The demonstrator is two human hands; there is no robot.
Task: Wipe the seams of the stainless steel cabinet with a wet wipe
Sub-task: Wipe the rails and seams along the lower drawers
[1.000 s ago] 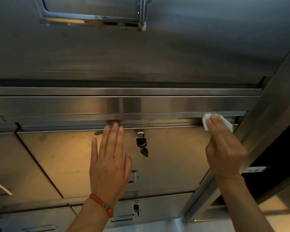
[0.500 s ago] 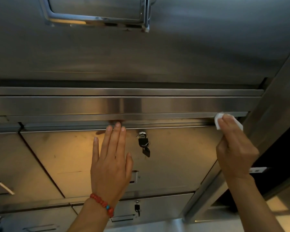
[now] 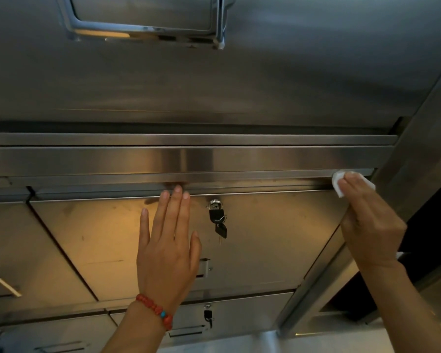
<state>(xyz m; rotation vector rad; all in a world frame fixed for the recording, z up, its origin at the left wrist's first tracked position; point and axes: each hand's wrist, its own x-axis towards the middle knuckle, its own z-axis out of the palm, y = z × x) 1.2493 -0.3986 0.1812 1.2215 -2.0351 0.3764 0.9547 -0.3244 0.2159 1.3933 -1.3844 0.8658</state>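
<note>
Cabinet: the stainless steel cabinet (image 3: 239,93) fills my view, one broad panel above and drawer fronts below; I take the key lock (image 3: 215,205) on the middle drawer front (image 3: 265,238) as my landmark.
Step in hand: I judge I am wiping the horizontal seam (image 3: 265,186) that runs just above the lock, between the rail (image 3: 214,159) and the drawer front, and I am at its right end, near the cabinet's upright post (image 3: 418,149).
Next move: it calls for finishing this corner, then taking the wipe to another seam, perhaps the slanting gap down the drawer's right edge; light, even pressure so the wipe keeps to the groove.
Left hand: my left hand (image 3: 167,250) lies flat on the drawer front just left of the lock, fingers (image 3: 177,197) straight and released, holding nothing, the tips reaching the seam.
Right hand: my right hand (image 3: 369,220) is well right of the lock, fingers curled and pinching the wipe.
Wet wipe: the wet wipe (image 3: 340,178) is folded small and white, pressed by my fingertips against the seam's right end; most of it is hidden under them.
Bracelet: a red bead bracelet (image 3: 154,310) sits on my left wrist, below the lock.
</note>
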